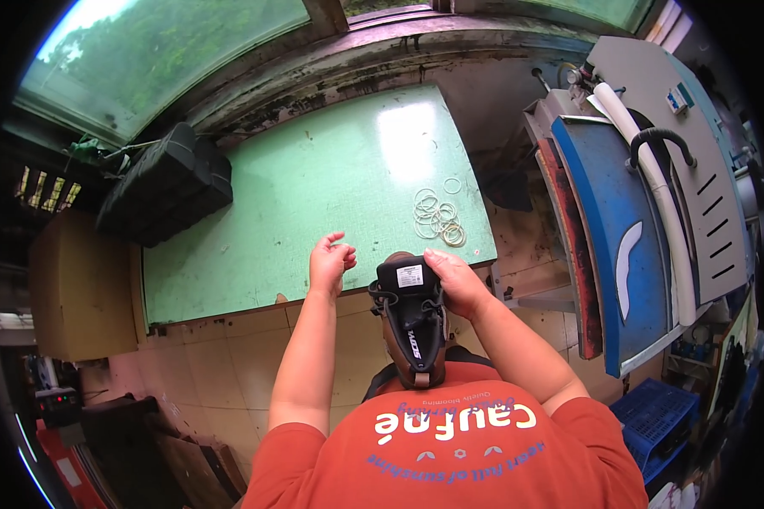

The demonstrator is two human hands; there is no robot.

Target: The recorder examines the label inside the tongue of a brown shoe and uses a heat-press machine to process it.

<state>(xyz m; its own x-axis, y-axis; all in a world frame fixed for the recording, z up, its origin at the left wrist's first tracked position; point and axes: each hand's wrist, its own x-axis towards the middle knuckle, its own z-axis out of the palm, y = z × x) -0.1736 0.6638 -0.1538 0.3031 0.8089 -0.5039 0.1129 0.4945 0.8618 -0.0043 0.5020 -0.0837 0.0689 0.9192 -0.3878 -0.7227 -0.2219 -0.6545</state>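
A brown and black shoe (414, 327) is held in front of my body, its heel toward my red shirt and its black tongue with a white label pointing at the table. My right hand (452, 284) grips it by the toe end and tongue, thumb on top. Just left of the shoe, my left hand (331, 263) hovers at the table's near edge, fingers loosely bent and apart, with nothing visible in them. Several pale loops like rubber bands (434, 217) lie in a loose pile on the green table (306, 204), beyond my right hand.
At the table's left end sits a dark bundle (168, 182), with a cardboard box (81, 288) beside it. To the right stands a blue and grey machine (607, 229) with a white hose. A blue crate (654, 424) is on the floor at lower right.
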